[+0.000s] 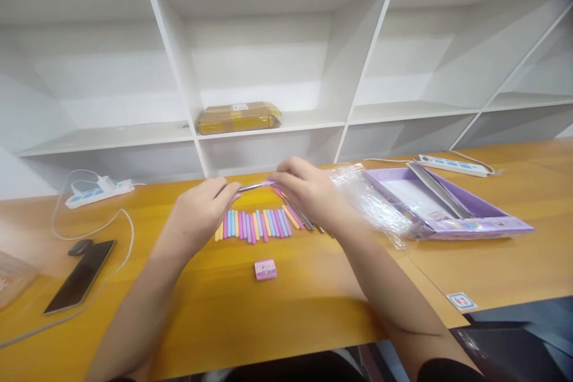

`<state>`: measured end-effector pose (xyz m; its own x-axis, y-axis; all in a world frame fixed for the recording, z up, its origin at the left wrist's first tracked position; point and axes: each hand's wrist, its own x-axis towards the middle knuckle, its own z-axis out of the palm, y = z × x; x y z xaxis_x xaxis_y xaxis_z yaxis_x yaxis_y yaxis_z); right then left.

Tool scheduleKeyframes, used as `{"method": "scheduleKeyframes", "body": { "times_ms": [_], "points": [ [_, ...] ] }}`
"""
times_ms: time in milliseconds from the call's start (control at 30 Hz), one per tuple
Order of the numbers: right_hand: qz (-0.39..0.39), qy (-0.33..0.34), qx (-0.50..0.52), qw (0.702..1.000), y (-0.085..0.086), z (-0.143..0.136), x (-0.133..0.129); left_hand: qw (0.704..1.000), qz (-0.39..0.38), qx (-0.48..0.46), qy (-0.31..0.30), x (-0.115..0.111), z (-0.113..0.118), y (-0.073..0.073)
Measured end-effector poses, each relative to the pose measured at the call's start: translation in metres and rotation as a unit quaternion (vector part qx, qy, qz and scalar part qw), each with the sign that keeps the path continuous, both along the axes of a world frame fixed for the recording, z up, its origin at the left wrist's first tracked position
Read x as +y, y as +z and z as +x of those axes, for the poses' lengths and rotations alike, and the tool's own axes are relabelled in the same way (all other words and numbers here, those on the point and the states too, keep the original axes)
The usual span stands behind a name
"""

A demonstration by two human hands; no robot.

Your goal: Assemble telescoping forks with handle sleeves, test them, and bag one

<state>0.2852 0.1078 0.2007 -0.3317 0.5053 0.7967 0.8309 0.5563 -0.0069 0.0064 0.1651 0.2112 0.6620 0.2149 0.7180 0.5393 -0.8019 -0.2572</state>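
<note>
Bench [215, 316]: front edge runs along the near side, rear edge meets the white shelf unit [268, 152]. Widest stretch of bare wood is between the small pink box [265, 270] and the front edge. Right side is tighter: clear plastic wrap [371, 197] just beside the right hand [308, 188], purple tray [478, 225] past it. Phone [80, 277] and white cable [129, 239] well out past the left hand [199, 209].

Slim rod [255, 187] is between the hands, beyond the row of colored sticks [253, 225]. Left grip pinches its dark shaft end, right grip pinches the purple end; fingers closed on both sides. Height over bench: can't tell.

Long axis goes left-right, roughly along the shelf, purple end toward the right hand, slightly higher in view. Can't tell which end is a tip. Metallic rods [305, 219] lie by the right hand, running at a slant.
</note>
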Motion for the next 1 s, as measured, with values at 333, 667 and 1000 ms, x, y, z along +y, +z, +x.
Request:
{"method": "scheduleKeyframes", "body": {
  "times_ms": [333, 667, 1000],
  "points": [
    [0.063, -0.004, -0.035, 0.997, -0.013, -0.008, 0.024, 0.998, 0.037, -0.042, -0.027, 0.015, 0.005, -0.012],
    [0.053, -0.026, 0.028, 0.998, -0.018, 0.011, 0.042, 0.991, 0.115, -0.067, -0.015, 0.046, -0.008, -0.004],
    [0.113, -0.107, 0.067, 0.985, -0.015, 0.098, 0.059, 0.983, 0.110, -0.144, -0.018, 0.118, -0.084, 0.007]
  ]
}}
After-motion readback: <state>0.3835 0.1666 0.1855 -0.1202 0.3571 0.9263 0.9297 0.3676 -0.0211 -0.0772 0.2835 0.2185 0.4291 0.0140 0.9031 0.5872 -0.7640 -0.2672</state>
